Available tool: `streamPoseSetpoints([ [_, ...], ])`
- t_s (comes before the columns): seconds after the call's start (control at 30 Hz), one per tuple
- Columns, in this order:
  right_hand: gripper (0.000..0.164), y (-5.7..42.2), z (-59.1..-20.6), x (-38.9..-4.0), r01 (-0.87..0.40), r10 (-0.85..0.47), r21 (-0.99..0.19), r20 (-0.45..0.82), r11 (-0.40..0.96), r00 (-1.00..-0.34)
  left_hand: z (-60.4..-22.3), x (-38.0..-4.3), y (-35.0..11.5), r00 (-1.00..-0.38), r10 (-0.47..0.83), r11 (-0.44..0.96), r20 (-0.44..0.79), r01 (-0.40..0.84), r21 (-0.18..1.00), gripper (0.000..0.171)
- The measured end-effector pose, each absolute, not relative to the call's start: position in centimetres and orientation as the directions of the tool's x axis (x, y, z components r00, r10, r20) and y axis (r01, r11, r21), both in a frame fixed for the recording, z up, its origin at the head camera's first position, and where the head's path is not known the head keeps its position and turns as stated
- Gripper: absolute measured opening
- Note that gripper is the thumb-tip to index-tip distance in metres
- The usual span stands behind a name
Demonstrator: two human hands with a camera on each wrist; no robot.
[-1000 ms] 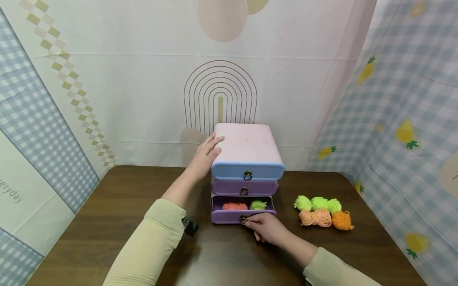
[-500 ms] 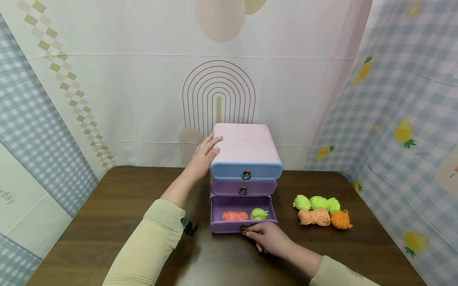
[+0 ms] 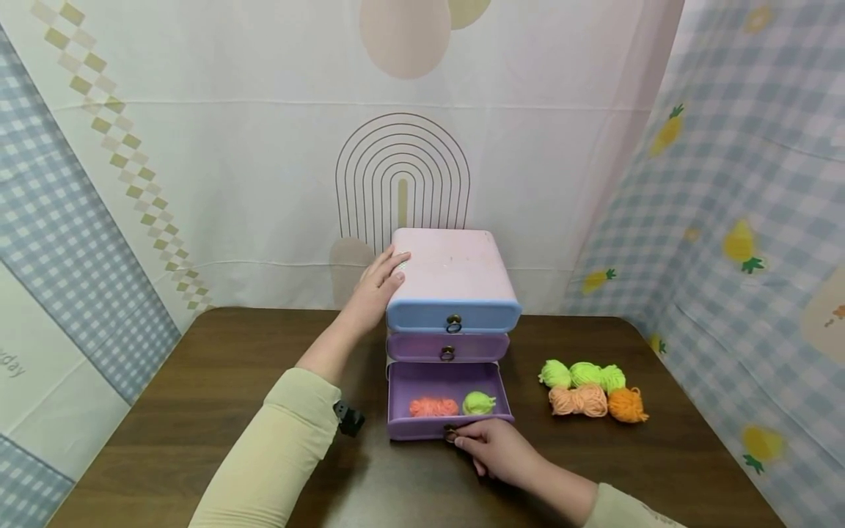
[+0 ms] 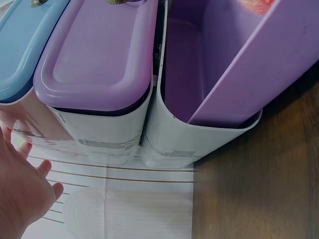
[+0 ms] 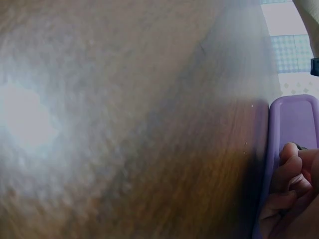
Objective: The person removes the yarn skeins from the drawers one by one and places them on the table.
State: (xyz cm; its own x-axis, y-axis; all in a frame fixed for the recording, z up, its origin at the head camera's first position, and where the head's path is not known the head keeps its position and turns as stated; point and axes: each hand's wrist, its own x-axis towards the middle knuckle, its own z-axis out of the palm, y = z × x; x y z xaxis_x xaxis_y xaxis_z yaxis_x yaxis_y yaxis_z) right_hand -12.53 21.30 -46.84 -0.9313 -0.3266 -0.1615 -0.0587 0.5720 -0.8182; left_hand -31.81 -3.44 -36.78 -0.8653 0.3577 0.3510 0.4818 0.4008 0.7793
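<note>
Fingers (image 5: 289, 172) pinch a ring (image 3: 450, 433), seemingly metal, on the lowest purple drawer (image 3: 417, 428).

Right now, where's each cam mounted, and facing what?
Head: worn on head, facing forward and down at the three-drawer unit; left hand, right hand, both sleeves show.
Left wrist: on that wrist, facing the unit's side and open bottom drawer; left hand shows.
Right wrist: on that wrist, facing mostly tabletop; right hand, one sleeve at right edge.
Shared: head and left wrist show coral yarn.
</note>
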Motion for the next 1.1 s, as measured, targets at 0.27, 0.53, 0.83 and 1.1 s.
streamPoseSetpoints([
  [0.27, 0.022, 21.2, -47.0, -12.1, -0.072, -0.324, -0.813, -0.147, 0.578, -0.935, -36.8, -31.8, -3.5, -0.862, 0.36, 0.396, 0.356, 0.487, 0.778, 0.049],
  [0.53, 0.022, 21.2, -47.2, -11.8, -0.071, -0.327, -0.819, -0.147, 0.57, -0.934, -36.7, -31.6, -3.6, -0.863, 0.363, 0.393, 0.352, 0.484, 0.782, 0.048],
  [0.83, 0.025, 21.2, -47.1, -11.4, -0.061, -0.339, -0.816, -0.17, 0.575, -0.925, -36.6, -31.6, -3.6, -0.864, 0.362, 0.397, 0.35, 0.483, 0.781, 0.048],
  [1.1, 0.027, 22.7, -46.7, -10.7, -0.015, -0.32, -0.821, -0.206, 0.57, -0.925, -36.7, -31.6, -3.6, -0.862, 0.368, 0.4, 0.349, 0.486, 0.777, 0.048],
])
